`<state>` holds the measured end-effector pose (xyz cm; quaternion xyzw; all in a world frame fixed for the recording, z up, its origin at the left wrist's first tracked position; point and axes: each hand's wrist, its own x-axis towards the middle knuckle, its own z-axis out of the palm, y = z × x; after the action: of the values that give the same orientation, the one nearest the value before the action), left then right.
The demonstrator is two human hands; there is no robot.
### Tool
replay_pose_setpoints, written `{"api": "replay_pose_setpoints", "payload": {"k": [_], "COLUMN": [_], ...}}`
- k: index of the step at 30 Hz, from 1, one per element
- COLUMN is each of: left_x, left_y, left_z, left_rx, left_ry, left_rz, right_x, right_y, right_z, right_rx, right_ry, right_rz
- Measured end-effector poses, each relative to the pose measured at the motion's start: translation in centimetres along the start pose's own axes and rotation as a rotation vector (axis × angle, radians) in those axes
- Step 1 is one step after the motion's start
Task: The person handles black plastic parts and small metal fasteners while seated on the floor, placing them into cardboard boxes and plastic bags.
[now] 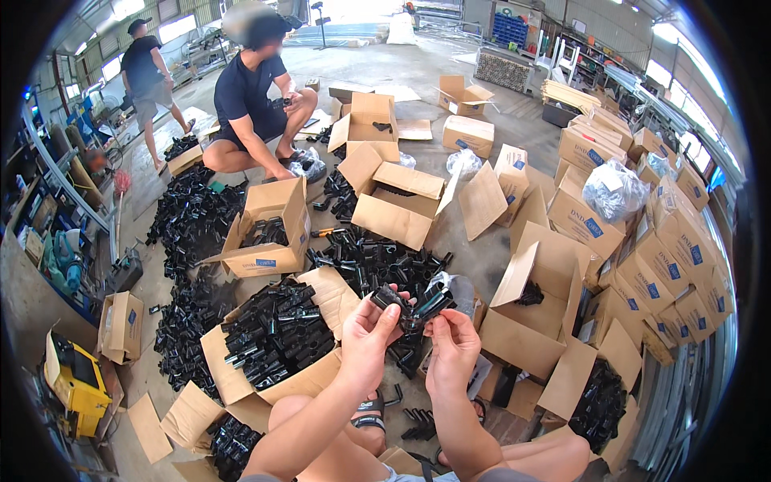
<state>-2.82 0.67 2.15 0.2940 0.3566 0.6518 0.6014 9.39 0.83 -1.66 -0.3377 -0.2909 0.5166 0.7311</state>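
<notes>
My left hand [373,328] is closed around a dark fitting, its thumb pressed on top. My right hand [451,341] pinches a glossy black tubular fitting [434,305] from below. The two pieces meet or overlap between my hands; whether they are joined, I cannot tell. Just left of my forearm, an open cardboard box [215,361] is packed with long black fittings [277,325]. Beyond my hands lies a loose heap of black fittings [385,261]. A few more fittings [418,423] rest on the floor between my feet.
A person [249,104] crouches across the heaps, one hand near a plastic bag [308,165]; another person [146,80] stands far left. Open boxes [534,309] surround me. Stacked cartons [679,257] rise at right. A yellow case [79,381] sits at lower left.
</notes>
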Motion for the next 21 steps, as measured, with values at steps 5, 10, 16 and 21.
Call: {"api": "replay_pose_setpoints", "payload": {"k": [5,10,16,21], "left_x": [-0.5,-0.4,-0.9,-0.5], "left_y": [-0.2,-0.6,-0.8,-1.8], "left_z": [1.1,1.2,1.3,0.2], "left_rx": [0.016,0.073,0.397,0.8], "left_ry": [-0.032,0.008,-0.073,-0.167], "left_rz": [0.062,0.088,0.338,0.392], "right_x": [-0.6,-0.5,-1.3,0.0], "right_y": [0.0,1.0,-0.3,0.8], "right_z": [0.8,0.9,0.9,-1.3], "right_rx": [0.195,0.273,0.31,0.325], "right_ry": [0.114,0.14,0.102,0.069], "right_rz": [0.006,0.089,0.277,0.391]}}
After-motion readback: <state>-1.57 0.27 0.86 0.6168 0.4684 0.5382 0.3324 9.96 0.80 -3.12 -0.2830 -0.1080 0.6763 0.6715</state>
